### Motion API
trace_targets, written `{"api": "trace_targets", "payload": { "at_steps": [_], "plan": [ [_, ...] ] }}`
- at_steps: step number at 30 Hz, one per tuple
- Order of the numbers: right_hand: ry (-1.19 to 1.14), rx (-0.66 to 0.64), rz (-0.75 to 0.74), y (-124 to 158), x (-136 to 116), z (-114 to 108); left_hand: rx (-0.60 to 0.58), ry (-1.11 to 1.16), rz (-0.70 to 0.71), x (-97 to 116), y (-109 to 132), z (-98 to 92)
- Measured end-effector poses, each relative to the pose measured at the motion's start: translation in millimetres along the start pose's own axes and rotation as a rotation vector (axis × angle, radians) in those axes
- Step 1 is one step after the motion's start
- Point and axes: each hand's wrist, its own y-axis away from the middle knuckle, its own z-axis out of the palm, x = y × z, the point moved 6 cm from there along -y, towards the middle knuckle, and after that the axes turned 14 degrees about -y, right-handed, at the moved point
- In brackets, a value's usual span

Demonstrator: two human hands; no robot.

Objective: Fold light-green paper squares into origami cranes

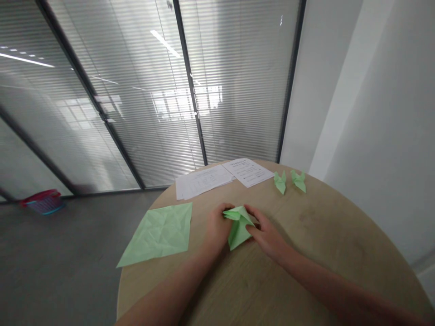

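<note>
Between my two hands is a partly folded piece of light green origami paper, with a pointed lower corner and raised flaps at the top. My left hand grips its left side, the fingers curled around the upper left flap. On the other side, my right hand pinches the right edge, thumb in front and forefinger at the top corner. Some fingertips are hidden behind the paper. Left of my hands a creased green sheet lies unfolded, one corner jutting past the table edge.
Two small folded green paper figures stand at the table's back right. Printed white sheets lie at the back of the round wooden table. A red and blue basket rests on the floor, far left. Glass panels with blinds rise behind.
</note>
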Motion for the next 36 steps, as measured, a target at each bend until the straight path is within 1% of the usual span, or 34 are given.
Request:
{"api": "trace_targets", "payload": {
  "at_steps": [5,8,11,14,17,19,21,22,24,27,31,33,36],
  "plan": [
    [-0.103,-0.018,0.039,-4,2,-1,-0.037,0.053,0.010,1,2,0.6],
    [-0.141,0.000,0.062,-7,4,-6,-0.052,0.067,0.042,2,2,3.7],
    [-0.182,0.020,0.098,-9,5,-8,-0.067,0.063,0.041,-2,1,7.4],
    [-0.182,0.042,0.098,-9,4,-12,-0.086,0.069,0.077,-3,2,8.9],
    [-0.146,0.040,0.046,-12,0,-20,-0.125,0.098,0.203,1,7,8.3],
    [-0.092,0.028,-0.030,-14,-5,-27,-0.203,0.120,0.290,5,11,10.7],
    [-0.029,0.029,-0.094,-17,-10,-34,-0.269,0.137,0.310,6,15,14.2],
    [-0.006,0.033,-0.108,-17,-10,-36,-0.272,0.141,0.295,5,15,15.1],
    [0.005,0.027,-0.100,-17,-9,-36,-0.209,0.132,0.252,2,14,13.9],
    [-0.023,-0.031,-0.059,-13,-3,-25,-0.114,0.118,0.200,-1,10,9.3],
    [-0.036,-0.090,-0.051,-5,-1,-9,-0.099,0.131,0.147,-1,7,0.7],
    [-0.037,-0.078,-0.053,-4,-3,-8,-0.095,0.129,0.159,2,8,-3.8],
    [-0.049,-0.036,-0.040,-6,-7,-14,-0.123,0.134,0.237,7,11,-4.6]
  ]
}}
